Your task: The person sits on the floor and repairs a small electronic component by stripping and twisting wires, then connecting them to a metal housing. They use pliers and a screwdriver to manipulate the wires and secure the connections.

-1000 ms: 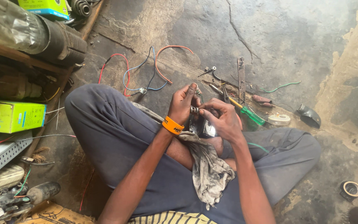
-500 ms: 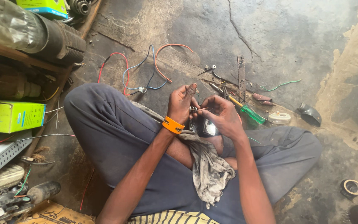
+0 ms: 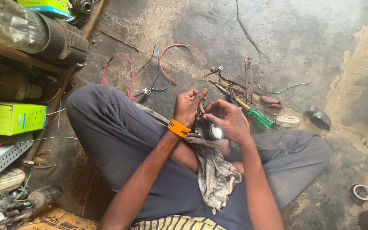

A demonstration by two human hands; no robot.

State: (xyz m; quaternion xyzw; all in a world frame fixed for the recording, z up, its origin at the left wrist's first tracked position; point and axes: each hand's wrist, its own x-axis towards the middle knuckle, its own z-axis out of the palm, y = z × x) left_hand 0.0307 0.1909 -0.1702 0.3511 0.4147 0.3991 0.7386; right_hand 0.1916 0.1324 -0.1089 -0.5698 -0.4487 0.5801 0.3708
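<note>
A small dark part with a shiny metal face [image 3: 211, 130] is held over the lap, just above the grey rag [image 3: 216, 174], and appears to be mid-repair: nothing shows it finished. The left hand [image 3: 188, 106] is closed around its upper end, while the right hand [image 3: 226, 119] is pinched on it from the other side, fingers together. Its exact kind cannot be told. Beyond the rag, a green-handled screwdriver [image 3: 258, 116] and loose coloured wires [image 3: 150, 70] lie unused.

Beyond the screwdriver [image 3: 258, 116] and scattered metal tools [image 3: 248, 79], the concrete floor [image 3: 303, 38] lies open. Coloured wires [image 3: 143, 72] loop ahead at left. Boxes [image 3: 11, 118] and cylinders [image 3: 30, 32] crowd the left side.
</note>
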